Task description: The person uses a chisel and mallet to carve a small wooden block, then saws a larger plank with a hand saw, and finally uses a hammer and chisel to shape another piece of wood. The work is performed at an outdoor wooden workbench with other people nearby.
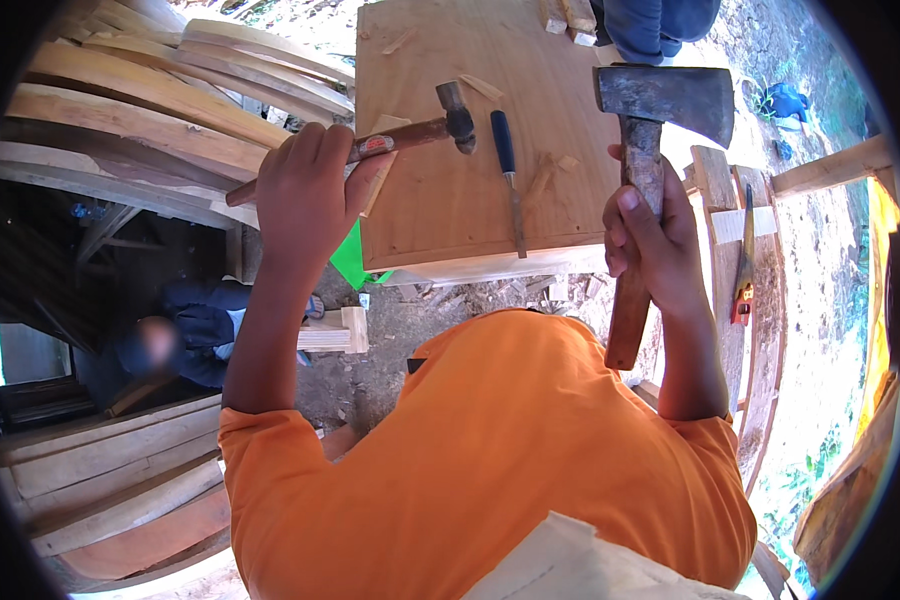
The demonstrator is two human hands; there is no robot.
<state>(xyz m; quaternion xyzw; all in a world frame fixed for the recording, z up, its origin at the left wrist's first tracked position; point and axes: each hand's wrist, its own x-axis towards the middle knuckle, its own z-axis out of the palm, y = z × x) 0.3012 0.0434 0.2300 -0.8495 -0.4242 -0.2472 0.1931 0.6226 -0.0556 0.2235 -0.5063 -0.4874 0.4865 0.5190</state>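
My left hand (308, 190) is wrapped round the wooden handle of a hammer (415, 134), its metal head pointing right above the wooden worktop (430, 210). A thin pale wood strip (378, 188) shows beside that hand; whether I touch it I cannot tell. In my right hand (662, 240) is a hatchet (642, 150), held upright by its handle, its broad worn blade at the top and turned to the right. Between the two tools a chisel (505, 150) with a dark blue handle lies on the worktop, its blade tip at the near edge.
Wood chips (542, 175) and short wood blocks (568, 15) lie on the worktop. Curved boards (150, 110) are stacked at left. A person (195, 325) sits low at left; another person's dark-clothed legs (660, 25) show at the far right. A handsaw (745, 270) rests against planks at right.
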